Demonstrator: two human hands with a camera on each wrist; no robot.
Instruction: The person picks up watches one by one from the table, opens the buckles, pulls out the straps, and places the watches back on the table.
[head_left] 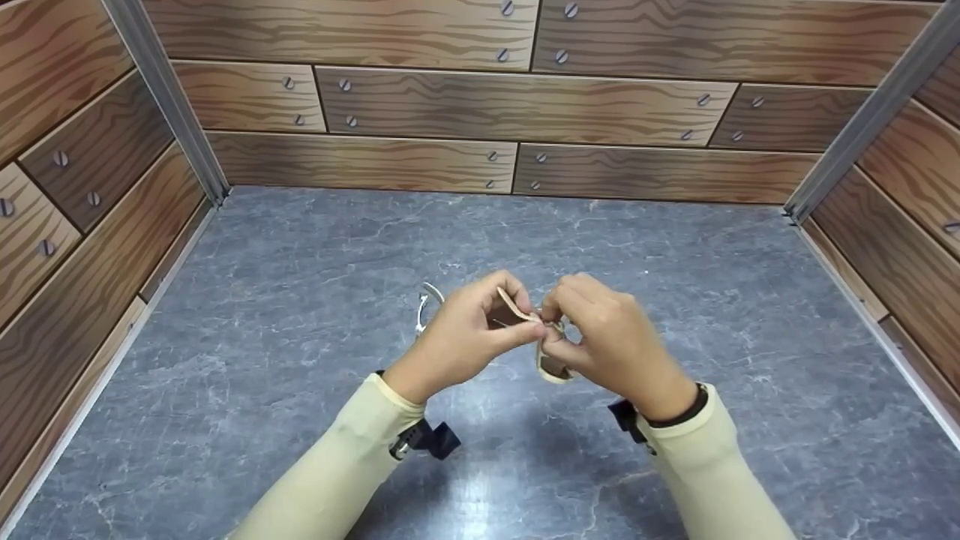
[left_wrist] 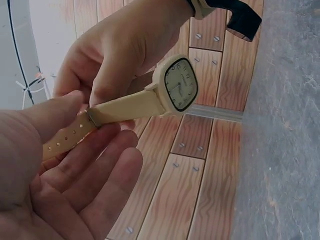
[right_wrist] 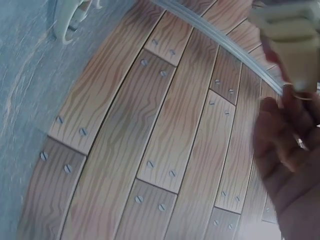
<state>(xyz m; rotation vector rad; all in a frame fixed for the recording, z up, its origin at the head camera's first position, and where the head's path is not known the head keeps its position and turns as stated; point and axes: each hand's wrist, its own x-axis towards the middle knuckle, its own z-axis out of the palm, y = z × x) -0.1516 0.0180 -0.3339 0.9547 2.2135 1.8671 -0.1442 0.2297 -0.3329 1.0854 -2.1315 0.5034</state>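
A cream wristwatch [head_left: 555, 371] is held up above the table between both hands. Its squarish face [left_wrist: 180, 85] shows in the left wrist view, with the strap [left_wrist: 131, 108] running to a small metal buckle [left_wrist: 93, 117]. My left hand [head_left: 465, 326] pinches the holed end of the strap between thumb and fingers. Close beside it, my right hand [head_left: 611, 334] pinches the strap near the buckle, its fingertips partly hidden. In the right wrist view the watch [right_wrist: 296, 50] is blurred.
Behind my left hand, a pale curved band-like object [head_left: 421, 309] lies on the grey marbled table [head_left: 300, 247], partly covered. Wood-patterned panels [head_left: 420, 105] close off the back and both sides. A dark wrist-worn device [head_left: 442, 441] juts from the left wrist.
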